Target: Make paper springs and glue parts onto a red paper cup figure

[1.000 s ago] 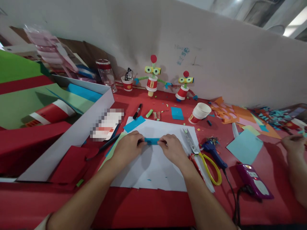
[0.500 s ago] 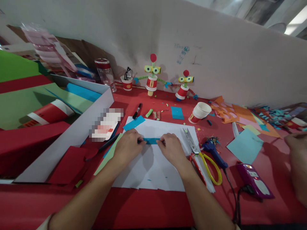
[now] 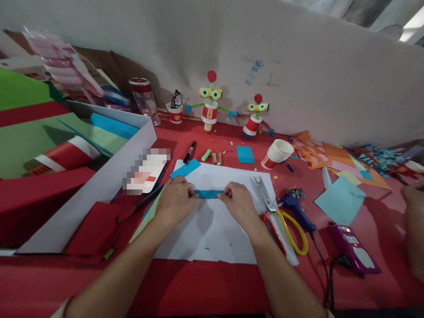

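Between my two hands a narrow blue paper strip (image 3: 208,194) is stretched level above white paper (image 3: 205,234). My left hand (image 3: 177,196) pinches its left end with thumb and fingers closed. The right end is gripped the same way by my right hand (image 3: 239,201). Just beyond my left hand lies a flat blue paper piece (image 3: 185,168) across the sheet's far left corner. Scissors with yellow handles (image 3: 270,203) rest to the right of my right hand, beside a red-handled tool (image 3: 274,232).
Two paper-cup robots (image 3: 210,110) stand by the wall, with stacked paper cups (image 3: 277,154) nearer. At right are a blue glue gun (image 3: 300,214), a purple power box (image 3: 353,248) and another person's hand (image 3: 414,198). A box of coloured paper (image 3: 96,176) fills the left.
A little more of the blue strip now shows between my fingers, my hands being slightly farther apart. Both still pinch it, and the view has shifted slightly.
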